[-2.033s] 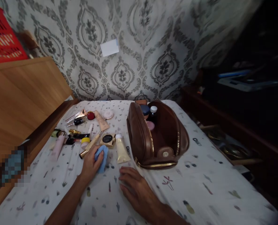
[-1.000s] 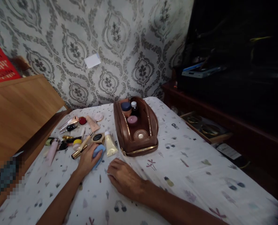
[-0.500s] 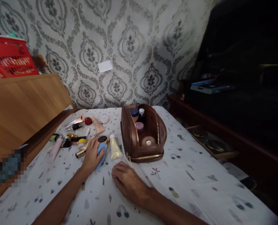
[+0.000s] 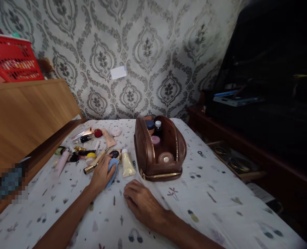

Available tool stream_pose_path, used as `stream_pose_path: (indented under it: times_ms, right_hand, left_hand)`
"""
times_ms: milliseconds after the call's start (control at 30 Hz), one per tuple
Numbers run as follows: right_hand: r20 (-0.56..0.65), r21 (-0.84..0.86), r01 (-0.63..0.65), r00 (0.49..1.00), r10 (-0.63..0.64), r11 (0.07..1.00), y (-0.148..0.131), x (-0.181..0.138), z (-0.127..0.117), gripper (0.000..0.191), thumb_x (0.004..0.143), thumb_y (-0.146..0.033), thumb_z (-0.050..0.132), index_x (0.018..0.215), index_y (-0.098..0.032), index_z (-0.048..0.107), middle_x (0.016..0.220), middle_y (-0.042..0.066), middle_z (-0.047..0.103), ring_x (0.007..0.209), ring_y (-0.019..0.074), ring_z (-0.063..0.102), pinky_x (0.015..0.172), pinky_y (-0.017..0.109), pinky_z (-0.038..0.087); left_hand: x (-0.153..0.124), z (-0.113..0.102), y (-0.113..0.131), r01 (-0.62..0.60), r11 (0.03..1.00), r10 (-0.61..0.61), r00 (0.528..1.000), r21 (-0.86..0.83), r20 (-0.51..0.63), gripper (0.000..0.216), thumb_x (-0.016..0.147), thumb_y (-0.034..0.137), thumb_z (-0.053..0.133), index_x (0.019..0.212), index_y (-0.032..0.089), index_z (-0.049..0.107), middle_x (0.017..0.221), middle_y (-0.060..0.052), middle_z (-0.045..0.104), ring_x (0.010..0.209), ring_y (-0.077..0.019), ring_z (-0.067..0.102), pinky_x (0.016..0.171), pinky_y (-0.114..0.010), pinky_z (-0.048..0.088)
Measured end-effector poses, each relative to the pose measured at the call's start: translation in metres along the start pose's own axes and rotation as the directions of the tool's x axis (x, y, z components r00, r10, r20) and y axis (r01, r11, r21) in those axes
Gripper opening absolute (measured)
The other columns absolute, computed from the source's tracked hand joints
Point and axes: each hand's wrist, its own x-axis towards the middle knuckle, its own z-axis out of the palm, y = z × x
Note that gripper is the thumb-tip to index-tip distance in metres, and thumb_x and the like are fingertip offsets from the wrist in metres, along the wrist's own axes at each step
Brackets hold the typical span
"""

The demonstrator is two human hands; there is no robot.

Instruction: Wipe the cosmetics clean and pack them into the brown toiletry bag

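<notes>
My left hand (image 4: pixel 101 175) is closed over a blue sponge-like item (image 4: pixel 113 171) that lies on the patterned white bedsheet (image 4: pixel 207 193). My right hand (image 4: pixel 140 204) rests palm down on the sheet, fingers loosely curled with nothing in them, just in front of an open brown leather cosmetic bag (image 4: pixel 160 149). Inside the bag stand small jars and a dark bottle with a white cap (image 4: pixel 157 126). A cream tube (image 4: pixel 127 164) lies between the sponge and the bag. A black compact (image 4: pixel 114 153) sits just beyond my left fingers.
Several cosmetics are scattered at the left: a pink tube (image 4: pixel 61 161), a gold-capped pen (image 4: pixel 93 163), a red round case (image 4: pixel 98 133). A wooden headboard (image 4: pixel 26 114) with a red basket (image 4: pixel 12 58) on it stands left. Dark furniture (image 4: pixel 259 114) borders the right.
The head camera swung about, shifting the scene. My left hand has stayed on the blue item, closing more over it. My right hand remains resting on the sheet.
</notes>
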Motion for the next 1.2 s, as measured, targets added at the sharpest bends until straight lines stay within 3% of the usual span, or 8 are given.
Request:
stream_pose_path:
  times_ms: [133, 267, 433, 600, 767, 933, 1067, 1200]
  right_hand:
    - [0.003, 0.011, -0.001, 1.000, 0.001, 1.000, -0.003, 0.000, -0.003, 0.013, 0.090, -0.008, 0.054, 0.085, -0.015, 0.064, 0.095, 0.008, 0.069, 0.095, 0.0196, 0.060, 0.090, 0.031, 0.050]
    - [0.013, 0.001, 0.002, 1.000, -0.002, 1.000, -0.003, 0.001, -0.005, 0.013, 0.090, -0.008, 0.056, 0.084, -0.014, 0.065, 0.095, 0.008, 0.069, 0.096, 0.0196, 0.060, 0.089, 0.030, 0.051]
    - [0.003, 0.011, -0.009, 1.000, 0.009, 1.000, -0.001, 0.001, -0.003, 0.012, 0.090, -0.007, 0.057, 0.085, -0.013, 0.065, 0.094, 0.008, 0.070, 0.095, 0.0191, 0.061, 0.090, 0.030, 0.051]
    - [-0.002, 0.038, 0.003, 1.000, -0.003, 0.999, 0.001, 0.001, -0.002, 0.012, 0.089, -0.007, 0.056, 0.085, -0.013, 0.065, 0.094, 0.009, 0.070, 0.095, 0.0198, 0.061, 0.089, 0.031, 0.051]
    - [-0.040, 0.077, 0.030, 0.999, -0.027, 0.997, 0.000, 0.002, -0.003, 0.016, 0.091, -0.008, 0.052, 0.086, -0.015, 0.065, 0.092, 0.008, 0.070, 0.092, 0.0193, 0.061, 0.086, 0.031, 0.051]
    - [-0.066, 0.103, 0.002, 0.998, 0.005, 0.995, 0.003, 0.002, 0.000, 0.018, 0.087, -0.006, 0.053, 0.088, -0.017, 0.066, 0.091, 0.007, 0.071, 0.091, 0.0198, 0.062, 0.083, 0.032, 0.052]
    - [-0.095, 0.107, -0.090, 0.990, 0.101, 0.990, 0.005, 0.006, 0.004, 0.025, 0.088, -0.012, 0.053, 0.109, -0.018, 0.065, 0.100, 0.009, 0.070, 0.092, 0.0210, 0.064, 0.084, 0.035, 0.054]
    - [-0.098, 0.160, -0.177, 0.976, 0.194, 0.971, -0.002, 0.025, 0.004, 0.044, 0.089, -0.019, 0.054, 0.133, -0.021, 0.052, 0.113, 0.010, 0.065, 0.084, 0.0182, 0.065, 0.077, 0.034, 0.056]
  left_hand:
    - [0.011, -0.007, 0.002, 0.039, 0.994, -0.042, 0.999, 0.105, 0.020, 0.027, 0.098, 0.040, 0.039, 0.105, 0.019, 0.055, 0.103, -0.012, 0.068, 0.102, -0.0308, 0.064, 0.089, -0.044, 0.049]
    - [0.047, -0.016, 0.000, 0.187, 0.954, -0.226, 0.962, 0.234, 0.154, 0.026, 0.098, 0.040, 0.037, 0.103, 0.020, 0.054, 0.083, -0.007, 0.067, 0.083, -0.0285, 0.066, 0.075, -0.037, 0.048]
    - [0.082, -0.010, -0.010, 0.189, 0.953, -0.264, 0.902, 0.237, 0.341, 0.027, 0.092, 0.036, 0.046, 0.111, 0.019, 0.054, 0.106, -0.012, 0.069, 0.104, -0.0289, 0.064, 0.084, -0.036, 0.046]
    - [0.082, -0.005, -0.016, 0.164, 0.969, -0.227, 0.884, 0.183, 0.409, 0.033, 0.091, 0.035, 0.046, 0.120, 0.020, 0.055, 0.100, -0.010, 0.072, 0.094, -0.0289, 0.068, 0.078, -0.035, 0.047]
    - [0.072, -0.006, -0.015, 0.128, 0.982, -0.167, 0.927, 0.136, 0.336, 0.031, 0.094, 0.035, 0.044, 0.117, 0.019, 0.057, 0.115, -0.012, 0.068, 0.108, -0.0292, 0.063, 0.092, -0.038, 0.046]
    - [0.054, -0.013, -0.013, 0.112, 0.984, -0.127, 0.986, 0.140, 0.106, 0.026, 0.091, 0.039, 0.052, 0.104, 0.018, 0.061, 0.105, -0.013, 0.064, 0.104, -0.0317, 0.059, 0.092, -0.043, 0.046]
    - [0.038, -0.025, -0.006, 0.102, 0.991, -0.101, 0.995, 0.085, -0.016, 0.018, 0.088, 0.038, 0.058, 0.086, 0.020, 0.059, 0.095, -0.009, 0.062, 0.096, -0.0283, 0.059, 0.086, -0.040, 0.048]
    - [0.026, -0.036, 0.004, 0.078, 0.995, -0.079, 0.997, -0.057, -0.023, 0.020, 0.089, 0.038, 0.059, 0.080, 0.021, 0.055, 0.091, -0.006, 0.059, 0.092, -0.0253, 0.058, 0.083, -0.037, 0.048]
